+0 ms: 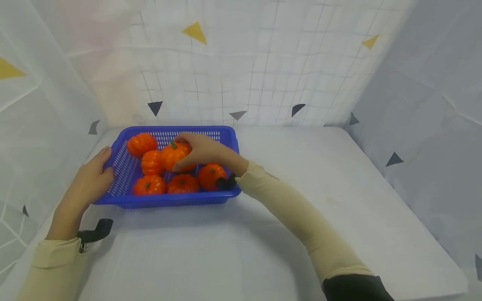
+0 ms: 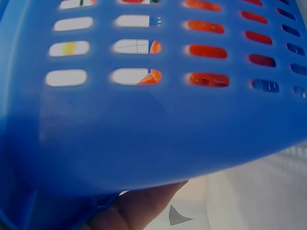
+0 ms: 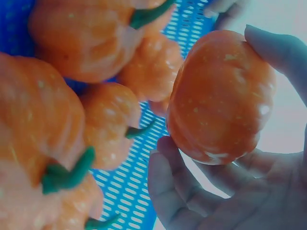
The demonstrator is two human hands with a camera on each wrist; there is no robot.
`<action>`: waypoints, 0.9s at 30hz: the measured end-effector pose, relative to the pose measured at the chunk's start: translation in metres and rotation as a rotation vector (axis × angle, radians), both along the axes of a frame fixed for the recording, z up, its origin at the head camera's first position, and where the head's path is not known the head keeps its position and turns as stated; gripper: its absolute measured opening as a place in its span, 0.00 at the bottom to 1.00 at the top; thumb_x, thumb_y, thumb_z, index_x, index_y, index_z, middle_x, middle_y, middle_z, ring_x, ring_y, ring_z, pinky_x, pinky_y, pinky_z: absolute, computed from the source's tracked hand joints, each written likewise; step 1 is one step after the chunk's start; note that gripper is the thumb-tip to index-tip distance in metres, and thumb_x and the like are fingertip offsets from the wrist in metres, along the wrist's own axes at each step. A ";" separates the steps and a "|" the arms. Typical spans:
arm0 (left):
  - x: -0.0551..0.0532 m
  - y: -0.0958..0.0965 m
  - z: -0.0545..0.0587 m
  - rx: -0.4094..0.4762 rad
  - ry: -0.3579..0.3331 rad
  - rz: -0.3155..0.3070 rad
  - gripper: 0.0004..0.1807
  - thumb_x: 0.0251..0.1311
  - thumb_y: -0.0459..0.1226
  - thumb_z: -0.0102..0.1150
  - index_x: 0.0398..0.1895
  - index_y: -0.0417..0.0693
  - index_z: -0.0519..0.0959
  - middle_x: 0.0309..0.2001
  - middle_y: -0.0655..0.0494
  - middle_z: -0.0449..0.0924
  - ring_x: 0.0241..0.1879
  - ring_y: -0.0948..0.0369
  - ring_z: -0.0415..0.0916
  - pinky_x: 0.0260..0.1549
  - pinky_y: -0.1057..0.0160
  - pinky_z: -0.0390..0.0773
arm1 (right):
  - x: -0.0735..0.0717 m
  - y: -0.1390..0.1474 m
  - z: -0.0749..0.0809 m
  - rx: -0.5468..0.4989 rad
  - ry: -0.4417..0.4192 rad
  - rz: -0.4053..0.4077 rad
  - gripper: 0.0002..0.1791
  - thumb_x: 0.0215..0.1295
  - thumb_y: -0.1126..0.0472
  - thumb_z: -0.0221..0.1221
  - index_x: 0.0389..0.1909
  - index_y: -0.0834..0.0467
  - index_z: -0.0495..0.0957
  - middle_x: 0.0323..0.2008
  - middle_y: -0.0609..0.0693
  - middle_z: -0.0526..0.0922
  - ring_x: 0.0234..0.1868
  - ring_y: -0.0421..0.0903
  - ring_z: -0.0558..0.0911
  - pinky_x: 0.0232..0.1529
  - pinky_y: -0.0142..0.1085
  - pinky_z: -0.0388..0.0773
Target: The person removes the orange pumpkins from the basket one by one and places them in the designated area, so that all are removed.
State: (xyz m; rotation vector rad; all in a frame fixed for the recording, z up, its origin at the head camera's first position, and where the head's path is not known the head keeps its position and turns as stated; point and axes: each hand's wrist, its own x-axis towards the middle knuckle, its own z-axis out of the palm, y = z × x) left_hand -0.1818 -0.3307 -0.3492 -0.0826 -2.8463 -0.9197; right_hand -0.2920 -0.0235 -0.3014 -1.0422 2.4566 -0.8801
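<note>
A blue plastic basket (image 1: pixel 169 202) with slotted walls holds several small orange pumpkins, among them one at the back left (image 1: pixel 142 144) and one at the front left (image 1: pixel 149 184). My right hand (image 1: pixel 211 151) reaches in over the basket's right side and grips a pumpkin (image 3: pixel 220 100) between thumb and fingers. That pumpkin shows a green stem in the head view and overlaps its neighbours there. My left hand (image 1: pixel 90 177) holds the basket by its left rim. In the left wrist view the basket wall hides most of that hand, leaving a few fingers (image 2: pixel 139 206) showing below.
The basket stands on a white table (image 1: pixel 180 255), towards its back left. Behind the table hangs a white sheet (image 1: pixel 241 62) with grid lines and triangles, and similar sheets close off both sides. A black curved wrist mount (image 1: pixel 96 232) sticks out from my left wrist.
</note>
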 end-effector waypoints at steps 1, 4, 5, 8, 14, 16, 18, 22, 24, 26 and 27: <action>0.000 0.000 0.000 0.001 -0.002 -0.001 0.34 0.74 0.30 0.37 0.79 0.26 0.44 0.79 0.25 0.41 0.76 0.27 0.42 0.70 0.29 0.44 | 0.001 0.004 0.002 -0.005 0.006 -0.008 0.46 0.54 0.38 0.75 0.72 0.48 0.70 0.66 0.43 0.75 0.61 0.41 0.73 0.66 0.39 0.72; -0.001 0.001 -0.001 -0.004 -0.003 -0.006 0.34 0.74 0.30 0.36 0.79 0.25 0.44 0.78 0.24 0.41 0.75 0.27 0.42 0.70 0.29 0.44 | 0.003 0.016 0.009 -0.038 0.019 -0.028 0.45 0.54 0.38 0.75 0.71 0.47 0.70 0.65 0.43 0.75 0.60 0.41 0.75 0.64 0.38 0.74; -0.001 0.001 -0.001 -0.004 -0.004 -0.008 0.34 0.74 0.30 0.36 0.79 0.25 0.44 0.78 0.24 0.42 0.75 0.27 0.42 0.70 0.29 0.44 | 0.005 0.020 0.012 -0.054 0.019 -0.033 0.45 0.54 0.39 0.75 0.71 0.47 0.70 0.65 0.43 0.76 0.59 0.41 0.75 0.63 0.38 0.75; 0.000 0.001 0.000 -0.005 -0.008 -0.011 0.34 0.74 0.30 0.36 0.79 0.25 0.42 0.78 0.23 0.42 0.75 0.27 0.43 0.70 0.29 0.44 | 0.010 0.031 0.022 -0.110 0.021 -0.043 0.43 0.55 0.41 0.75 0.70 0.48 0.70 0.63 0.45 0.76 0.58 0.42 0.76 0.59 0.37 0.78; 0.003 0.002 0.003 0.003 -0.024 -0.002 0.36 0.74 0.30 0.36 0.81 0.29 0.40 0.76 0.21 0.45 0.72 0.23 0.48 0.66 0.24 0.49 | 0.017 0.051 0.029 -0.187 0.060 -0.049 0.43 0.56 0.43 0.75 0.70 0.50 0.70 0.65 0.47 0.77 0.58 0.43 0.77 0.58 0.38 0.79; 0.004 0.002 0.003 0.005 -0.030 0.003 0.36 0.74 0.30 0.37 0.81 0.30 0.40 0.76 0.20 0.47 0.70 0.22 0.51 0.64 0.23 0.52 | 0.018 0.057 0.028 -0.191 0.072 -0.057 0.43 0.56 0.43 0.75 0.70 0.50 0.70 0.65 0.46 0.77 0.58 0.43 0.77 0.58 0.39 0.79; 0.004 0.002 0.002 0.004 -0.036 0.008 0.36 0.74 0.30 0.37 0.82 0.31 0.40 0.75 0.20 0.49 0.69 0.21 0.53 0.62 0.21 0.54 | 0.019 0.062 0.027 -0.185 0.071 -0.074 0.44 0.55 0.43 0.75 0.71 0.49 0.70 0.65 0.45 0.77 0.59 0.44 0.77 0.59 0.40 0.79; 0.004 0.001 0.001 0.004 -0.033 0.005 0.36 0.74 0.30 0.38 0.82 0.31 0.40 0.75 0.20 0.49 0.68 0.21 0.54 0.60 0.21 0.55 | 0.022 0.071 0.026 -0.183 0.075 -0.130 0.46 0.53 0.43 0.76 0.73 0.48 0.69 0.66 0.45 0.76 0.61 0.45 0.76 0.62 0.44 0.78; 0.004 0.001 0.001 0.005 -0.031 0.003 0.37 0.74 0.30 0.38 0.82 0.31 0.40 0.75 0.20 0.49 0.69 0.21 0.53 0.60 0.21 0.55 | 0.023 0.076 0.026 -0.194 0.080 -0.156 0.47 0.53 0.43 0.76 0.74 0.48 0.69 0.66 0.45 0.76 0.62 0.45 0.75 0.62 0.45 0.77; 0.004 0.001 0.002 0.005 -0.029 0.004 0.37 0.74 0.30 0.38 0.82 0.32 0.40 0.75 0.20 0.49 0.69 0.21 0.53 0.60 0.21 0.55 | 0.024 0.081 0.026 -0.207 0.088 -0.172 0.48 0.53 0.44 0.76 0.75 0.48 0.68 0.65 0.45 0.76 0.62 0.45 0.76 0.62 0.45 0.77; 0.004 0.001 0.002 0.004 -0.028 0.005 0.37 0.74 0.30 0.38 0.82 0.32 0.40 0.75 0.20 0.49 0.68 0.21 0.54 0.60 0.21 0.56 | 0.024 0.083 0.025 -0.217 0.093 -0.177 0.48 0.53 0.44 0.76 0.75 0.48 0.68 0.65 0.46 0.77 0.61 0.45 0.76 0.62 0.45 0.78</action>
